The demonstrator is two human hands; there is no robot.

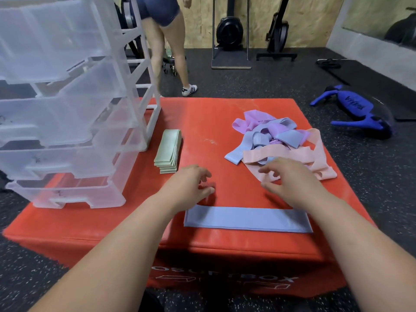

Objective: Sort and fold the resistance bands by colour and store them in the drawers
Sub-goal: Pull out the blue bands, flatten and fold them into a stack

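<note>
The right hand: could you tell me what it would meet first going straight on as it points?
Probably the pink band, lying just ahead of the right hand, though the gap between them is unclear.

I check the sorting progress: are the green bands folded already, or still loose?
Folded. The green bands lie as a neat flat stack on the red box, beside the drawer unit, not inside it.

Red box [202, 113] on gym floor [270, 82].
Person [157, 52] stands far left; blue bag [358, 109] lies right; black machines [229, 32] line far wall.
</note>
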